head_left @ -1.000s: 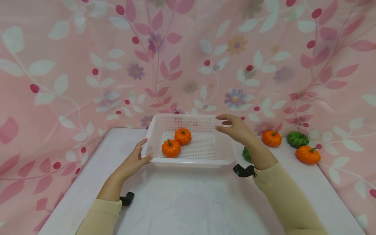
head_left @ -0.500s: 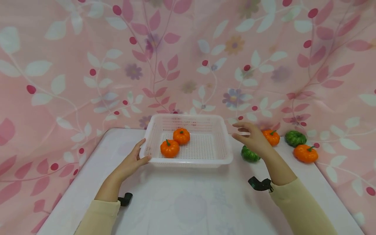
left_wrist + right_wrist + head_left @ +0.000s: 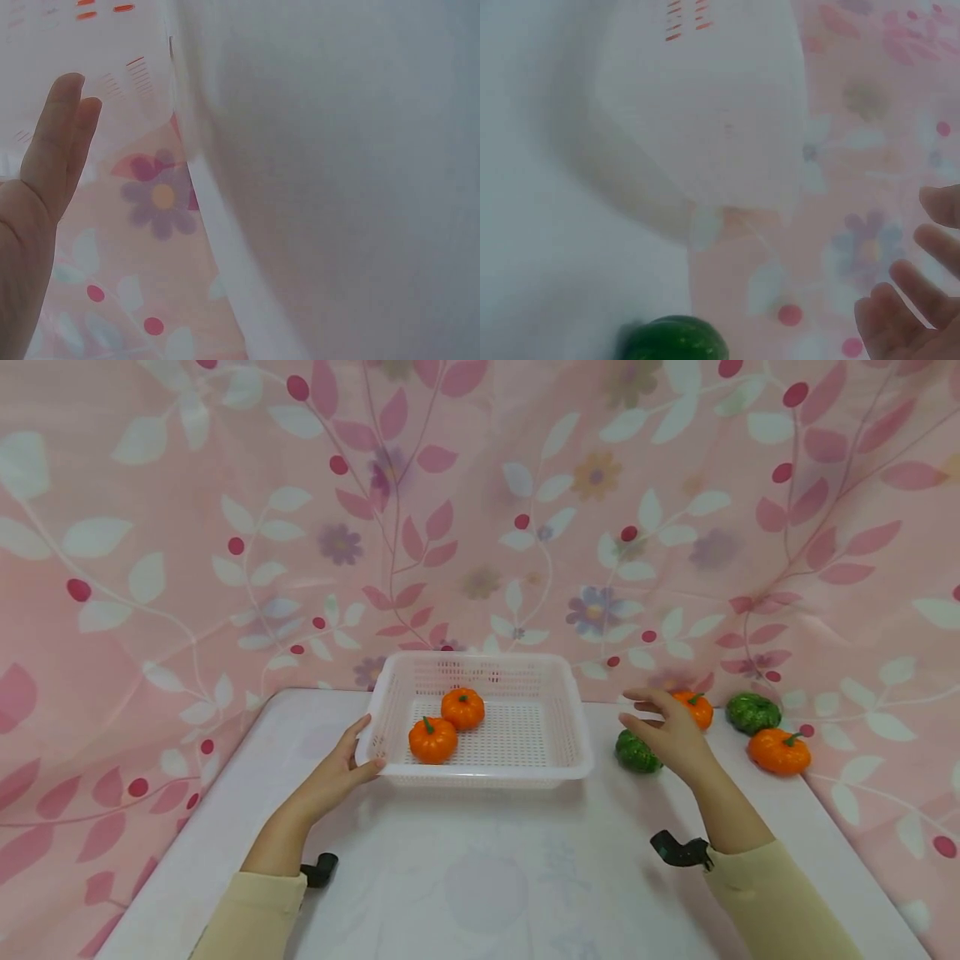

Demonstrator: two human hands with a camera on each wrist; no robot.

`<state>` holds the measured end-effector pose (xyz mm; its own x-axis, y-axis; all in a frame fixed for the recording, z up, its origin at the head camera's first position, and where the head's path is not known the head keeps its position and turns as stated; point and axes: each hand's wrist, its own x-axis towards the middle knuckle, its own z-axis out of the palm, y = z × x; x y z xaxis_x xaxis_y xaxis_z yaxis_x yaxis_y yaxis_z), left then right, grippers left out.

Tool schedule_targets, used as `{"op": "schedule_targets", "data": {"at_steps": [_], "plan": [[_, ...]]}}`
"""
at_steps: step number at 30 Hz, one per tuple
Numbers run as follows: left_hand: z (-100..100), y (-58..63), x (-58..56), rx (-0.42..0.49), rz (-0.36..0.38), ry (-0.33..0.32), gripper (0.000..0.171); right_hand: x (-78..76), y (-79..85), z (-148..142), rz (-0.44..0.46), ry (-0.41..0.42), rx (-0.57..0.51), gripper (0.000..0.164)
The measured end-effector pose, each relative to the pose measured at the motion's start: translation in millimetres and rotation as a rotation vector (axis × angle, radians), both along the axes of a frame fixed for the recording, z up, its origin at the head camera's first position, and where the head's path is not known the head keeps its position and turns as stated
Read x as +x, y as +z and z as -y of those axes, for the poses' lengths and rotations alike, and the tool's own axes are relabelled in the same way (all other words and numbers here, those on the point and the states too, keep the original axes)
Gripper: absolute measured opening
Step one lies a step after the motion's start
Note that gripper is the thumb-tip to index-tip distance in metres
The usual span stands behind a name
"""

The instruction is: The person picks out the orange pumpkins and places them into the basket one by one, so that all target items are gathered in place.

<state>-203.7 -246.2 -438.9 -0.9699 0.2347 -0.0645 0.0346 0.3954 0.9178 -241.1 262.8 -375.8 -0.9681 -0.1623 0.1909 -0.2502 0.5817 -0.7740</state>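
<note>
White and smooth, the tabletop shows a faint print. With the basket as clock centre and 12 straight ahead, a woven-looking beige left sleeve enters from 7, its beige right sleeve twin from 5. At 8, the person's left hand rests against a corner of the rectangular plastic basket, fingers nearly straight along the wall, thumb spread wide from them. Translucent white, it has a thick rounded rim, slotted walls and a gridded floor. Inside sit 2 glossy, ribbed shapes: a front orange pumpkin toward 8 and a back orange pumpkin toward 11. At 3 hovers the right hand, thumb and fingers parted, above a mottled green pumpkin. It partly hides a stemmed orange pumpkin; farther out at 3, a bumpy orange gourd lies just beside a dark green gourd. Farthest, across 12, hangs pink fabric printed with leaves, berries and flowers.
</note>
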Motion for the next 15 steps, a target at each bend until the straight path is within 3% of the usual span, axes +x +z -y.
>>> {"op": "schedule_targets", "data": {"at_steps": [6,15], "plan": [[1.3,-1.1,-0.4,0.017,0.017,-0.003,0.092,5.1,-14.3,-14.8,0.001,-0.075,0.030,0.057],[1.4,0.2,-0.6,0.006,0.014,-0.004,0.093,5.1,-31.6,-36.8,-0.081,-0.181,0.101,0.057]]}}
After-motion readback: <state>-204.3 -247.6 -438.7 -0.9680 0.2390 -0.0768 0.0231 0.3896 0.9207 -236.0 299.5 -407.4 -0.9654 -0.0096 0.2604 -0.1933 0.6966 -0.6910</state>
